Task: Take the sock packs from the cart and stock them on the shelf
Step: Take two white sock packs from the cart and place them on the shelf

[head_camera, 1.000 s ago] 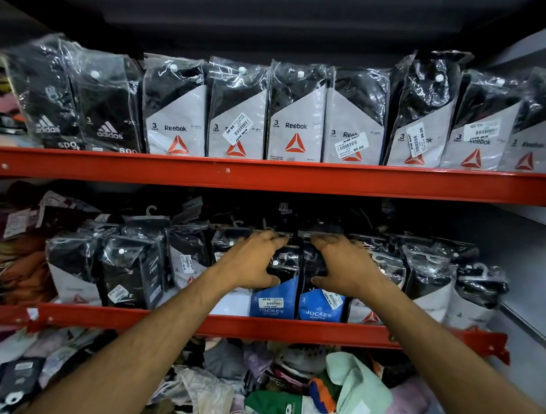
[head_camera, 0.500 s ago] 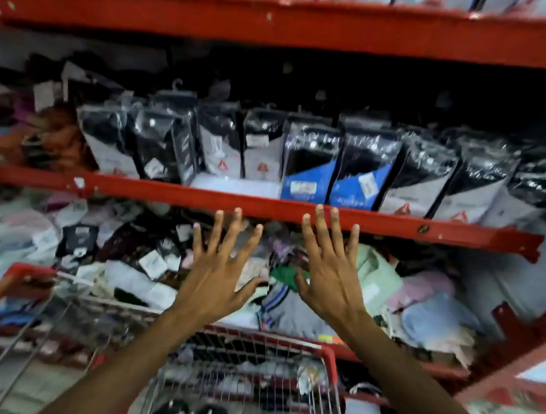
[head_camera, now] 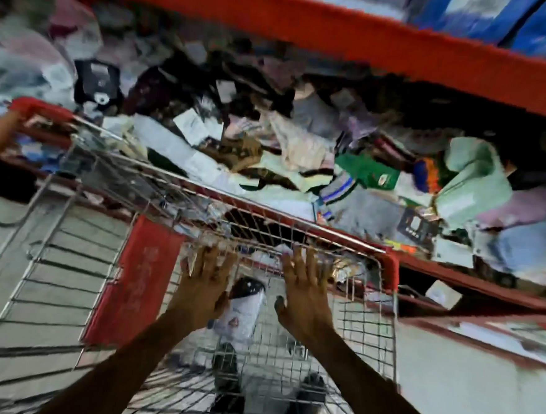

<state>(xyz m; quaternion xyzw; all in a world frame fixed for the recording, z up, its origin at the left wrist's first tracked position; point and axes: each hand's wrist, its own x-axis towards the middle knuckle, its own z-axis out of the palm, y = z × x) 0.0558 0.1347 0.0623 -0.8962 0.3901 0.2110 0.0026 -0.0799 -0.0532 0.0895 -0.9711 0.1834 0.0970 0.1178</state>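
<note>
A sock pack (head_camera: 241,311) with a dark top and white card lies on the wire floor of the cart (head_camera: 295,237), near the basket's far end. The left hand (head_camera: 203,289) hovers just beside it with fingers spread, thumb close to the pack's left edge; contact is unclear through the blur. The right hand (head_camera: 304,296), also empty and spread, hangs to its right. Beyond the cart's far rim, a red shelf (head_camera: 341,40) tops a jumble of loose socks (head_camera: 301,150).
</note>
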